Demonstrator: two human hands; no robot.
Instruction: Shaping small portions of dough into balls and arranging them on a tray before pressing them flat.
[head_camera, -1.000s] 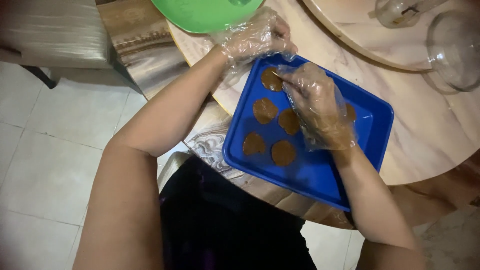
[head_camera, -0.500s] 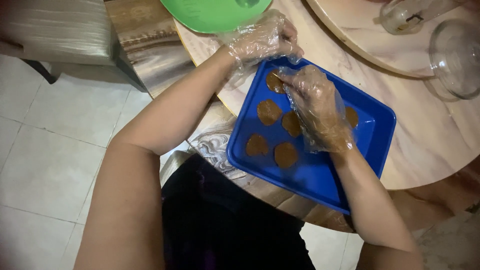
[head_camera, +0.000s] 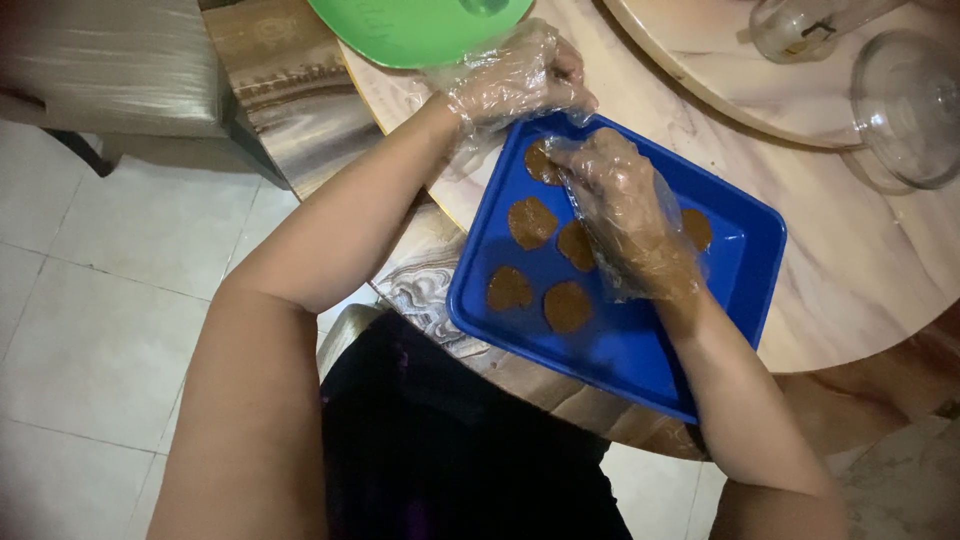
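While both hands wear loose clear plastic gloves, seemingly to keep sticky brown dough off the skin, the right hand (head_camera: 625, 210) lies low over the blue tray (head_camera: 640, 350) with its fingers curled down toward the far corner, where a flat brown patty (head_camera: 540, 163) sits just under the fingertips; whether this grip is closed on the patty or only pressing it I cannot tell, since the crinkled glove hides the fingertips; the left hand (head_camera: 515, 75) rests at the tray's far rim, fingers bent and close together, touching the edge as if to steady it, and it does not appear to hold anything; the tray sits at the near edge of the round marbled desk (head_camera: 850, 290), close to the person's body, which keeps the work within easy reach; four more patties lie in the tray, kept apart so they do not join: one (head_camera: 531, 222) near the left wall, one (head_camera: 575, 245) partly under the right palm, and two (head_camera: 509, 289) (head_camera: 567, 306) nearer the person, while a sixth (head_camera: 697, 228) shows beyond the right wrist; the near half of the tray is bare blue; a green bowl (head_camera: 420, 30) stands just past the left hand, within reach; a glass lid (head_camera: 905, 105) and a glass jar (head_camera: 790, 25) stand well apart on a raised turntable (head_camera: 700, 70).
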